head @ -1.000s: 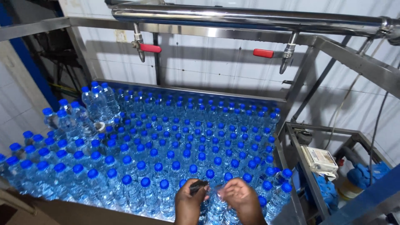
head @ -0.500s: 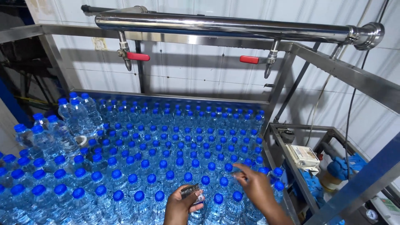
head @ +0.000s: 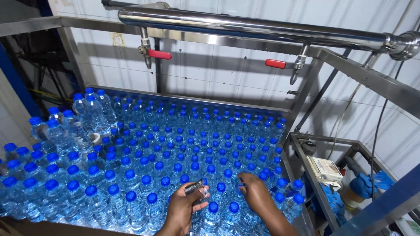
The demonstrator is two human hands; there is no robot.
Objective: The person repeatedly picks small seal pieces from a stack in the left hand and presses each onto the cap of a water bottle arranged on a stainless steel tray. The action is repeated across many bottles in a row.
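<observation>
Now the left hand (head: 183,209) is pinching a small clear sleeve (head: 195,188) above the blue-capped water bottles (head: 131,175), while the right hand (head: 255,192), fingers loosely spread and holding nothing, is resting on the caps just beside.

Both forearms are seen entering from the bottom edge of the frame, right of centre. The left hand (head: 183,205) is raised at the lower centre, its back turned toward the camera, with the fingers curled and the thumb pressed against the fingertips in a pinch. The right hand (head: 255,192) is placed just to the right of it and slightly higher, palm turned downward, fingers bent and spread loosely, pointing toward the upper left. The two hands are kept apart.
</observation>
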